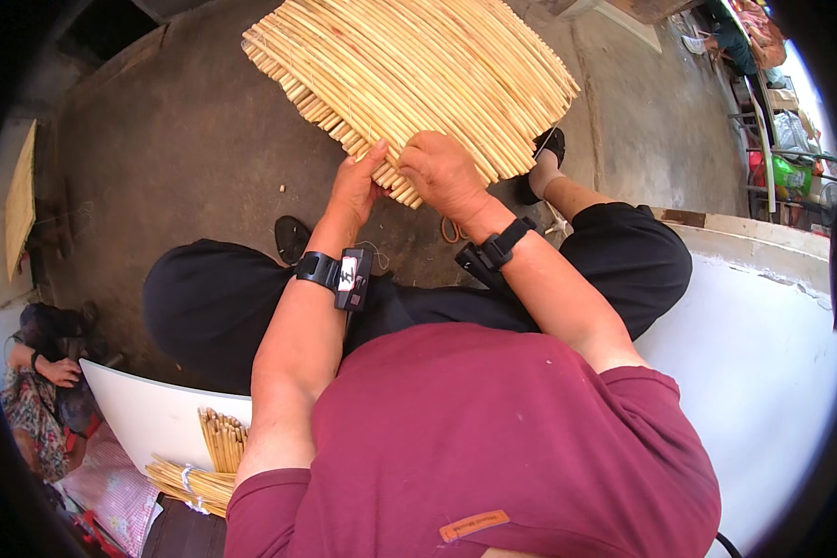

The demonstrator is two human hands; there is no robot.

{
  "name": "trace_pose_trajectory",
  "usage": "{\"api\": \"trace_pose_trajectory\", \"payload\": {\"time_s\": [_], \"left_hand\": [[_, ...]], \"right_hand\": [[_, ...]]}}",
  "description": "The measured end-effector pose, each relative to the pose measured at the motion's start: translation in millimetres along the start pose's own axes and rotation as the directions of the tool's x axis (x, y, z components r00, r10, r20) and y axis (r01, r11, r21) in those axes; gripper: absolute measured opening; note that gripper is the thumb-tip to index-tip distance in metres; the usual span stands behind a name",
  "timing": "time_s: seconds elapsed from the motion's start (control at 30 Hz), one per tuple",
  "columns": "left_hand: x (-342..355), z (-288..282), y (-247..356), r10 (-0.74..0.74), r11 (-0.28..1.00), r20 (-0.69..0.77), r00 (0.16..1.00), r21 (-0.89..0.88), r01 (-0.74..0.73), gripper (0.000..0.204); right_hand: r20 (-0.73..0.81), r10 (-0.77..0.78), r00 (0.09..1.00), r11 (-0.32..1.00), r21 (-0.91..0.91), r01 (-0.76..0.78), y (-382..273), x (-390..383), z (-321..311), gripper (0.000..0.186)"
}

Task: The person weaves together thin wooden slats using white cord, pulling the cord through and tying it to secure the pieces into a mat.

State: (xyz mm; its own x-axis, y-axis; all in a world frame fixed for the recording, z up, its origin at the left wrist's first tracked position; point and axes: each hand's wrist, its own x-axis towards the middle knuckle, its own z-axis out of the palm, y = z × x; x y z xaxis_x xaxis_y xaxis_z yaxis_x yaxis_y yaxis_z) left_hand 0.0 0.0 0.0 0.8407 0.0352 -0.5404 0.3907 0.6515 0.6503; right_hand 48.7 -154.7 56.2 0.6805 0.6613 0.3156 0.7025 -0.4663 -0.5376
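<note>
A mat of pale straw-coloured reed stalks [428,70], bound side by side, slopes away in front of me above the floor. My left hand [353,186] grips its near left corner, with the thumb on top and the other fingers mostly hidden below. Close beside that thumb, my right hand [444,174] is closed with curled fingers against the mat's near edge. Whatever is pinched in those right fingers is hidden. Thin loose threads show along the mat's left and right edges.
Scissors with orange handles [451,230] lie on the floor between my feet. Bundled reed stalks [195,484] rest at my lower left beside a white board [130,409]. Another person's hand [59,372] is farther left. Shelves with bags [790,172] stand at the right.
</note>
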Motion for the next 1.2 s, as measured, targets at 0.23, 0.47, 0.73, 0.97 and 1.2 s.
{"api": "trace_pose_trajectory", "payload": {"time_s": [0.23, 0.47, 0.73, 0.97, 1.2], "left_hand": [[3, 1, 6, 0.096, 0.992, -0.088, 0.991, -0.074, -0.103, 0.042], [5, 7, -3, 0.099, 0.993, -0.17, 0.98, -0.046, -0.108, 0.035], [47, 0, -44, 0.661, 0.627, -0.279, 0.697, 0.715, -0.309, 0.029], [-6, 8, 14, 0.084, 0.97, -0.153, 0.985, 0.238, -0.046, 0.035], [-4, 10, 13, 0.103, 0.982, -0.096, 0.99, 0.168, -0.086, 0.041]], "right_hand": [[0.039, -0.275, 0.961, 0.961, -0.009, 0.276, 5, 19, 2, 0.008], [-0.002, -0.432, 0.902, 0.898, 0.094, 0.431, 10, 25, 5, 0.009], [-0.283, -0.442, 0.851, 0.809, 0.283, 0.514, -89, 62, -42, 0.014], [0.027, 0.239, 0.971, 0.593, 0.787, -0.168, -94, 66, -133, 0.024], [-0.703, -0.097, 0.705, 0.699, 0.456, 0.551, -50, 83, -261, 0.016]]}}
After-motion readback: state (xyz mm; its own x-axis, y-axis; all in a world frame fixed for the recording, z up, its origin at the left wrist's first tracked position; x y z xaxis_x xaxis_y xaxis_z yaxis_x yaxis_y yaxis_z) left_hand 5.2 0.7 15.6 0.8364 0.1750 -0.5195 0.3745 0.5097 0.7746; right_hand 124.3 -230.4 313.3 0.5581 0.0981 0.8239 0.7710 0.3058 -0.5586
